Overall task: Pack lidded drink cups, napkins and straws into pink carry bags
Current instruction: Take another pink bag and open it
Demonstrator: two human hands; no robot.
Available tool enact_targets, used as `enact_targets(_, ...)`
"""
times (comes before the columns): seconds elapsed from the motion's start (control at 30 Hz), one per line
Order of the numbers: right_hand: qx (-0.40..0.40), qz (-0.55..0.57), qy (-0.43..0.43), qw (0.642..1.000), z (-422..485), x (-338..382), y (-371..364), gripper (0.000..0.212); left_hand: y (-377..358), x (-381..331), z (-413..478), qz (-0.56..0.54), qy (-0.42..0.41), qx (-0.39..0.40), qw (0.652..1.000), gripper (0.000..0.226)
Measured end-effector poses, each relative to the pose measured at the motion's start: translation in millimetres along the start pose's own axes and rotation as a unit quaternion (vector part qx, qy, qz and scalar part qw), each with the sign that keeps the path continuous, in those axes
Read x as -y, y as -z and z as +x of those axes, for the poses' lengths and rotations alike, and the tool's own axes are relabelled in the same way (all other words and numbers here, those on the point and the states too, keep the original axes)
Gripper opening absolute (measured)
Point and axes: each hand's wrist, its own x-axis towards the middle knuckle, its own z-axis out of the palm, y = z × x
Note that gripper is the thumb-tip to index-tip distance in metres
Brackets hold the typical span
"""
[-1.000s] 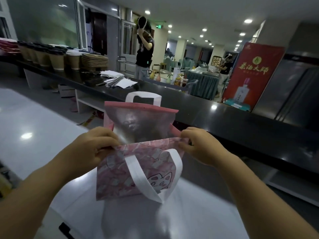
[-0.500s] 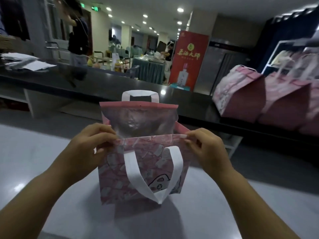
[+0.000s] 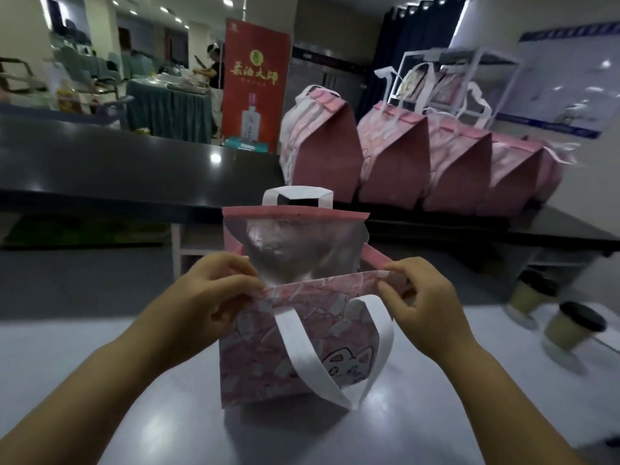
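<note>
We pinched the near rim of the pink carry bag (image 3: 255, 357) with our left hand (image 3: 208, 297) and right hand (image 3: 426, 307). It stood upright and open-mouthed on the tabletop (image 3: 84, 347), with lidded cups (image 3: 575, 327) to its right.

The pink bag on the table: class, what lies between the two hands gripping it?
Head view: the near rim of the pink bag spans from the left hand to the right hand; its white handle hangs just below.

The pink bag (image 3: 295, 347) looks like matt non-woven cloth, its lining (image 3: 295, 253) shiny foil. The table (image 3: 100, 347) is glossy and smooth.
</note>
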Motion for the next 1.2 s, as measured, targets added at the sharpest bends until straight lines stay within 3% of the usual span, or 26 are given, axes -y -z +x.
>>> enact_targets(0.2,0.007,-0.02,-0.068,0.997,12,-66,24,0.02,-55,-11,65,-0.049,-0.032,0.032,0.998,0.034)
enact_targets(0.37,0.021,0.034,-0.118,0.992,21,-106,43,0.03,-80,-11,101,-0.14,-0.018,0.034,0.989,0.034)
enact_targets(0.5,0.015,0.034,-0.132,0.991,37,-120,47,0.008,-92,-8,121,-0.171,0.006,0.002,0.985,0.042)
enact_targets(0.63,0.101,-0.003,-0.17,0.98,66,-126,55,0.006,-94,-7,135,-0.149,0.033,-0.047,0.987,0.027)
enact_targets(0.77,0.171,-0.025,-0.171,0.97,96,-126,59,0.014,-94,-6,148,-0.124,0.117,-0.052,0.984,0.017)
enact_targets(0.9,0.24,-0.095,-0.127,0.958,116,-127,51,0.02,-99,-4,159,-0.088,0.242,0.013,0.966,0.021)
enact_targets(1.03,0.327,-0.152,-0.114,0.926,121,-136,44,0.032,-93,-1,165,-0.064,0.323,0.065,0.942,0.036)
enact_targets(1.2,0.358,-0.174,-0.106,0.911,110,-148,47,0.048,-95,-13,174,0.068,0.373,0.114,0.918,0.064)
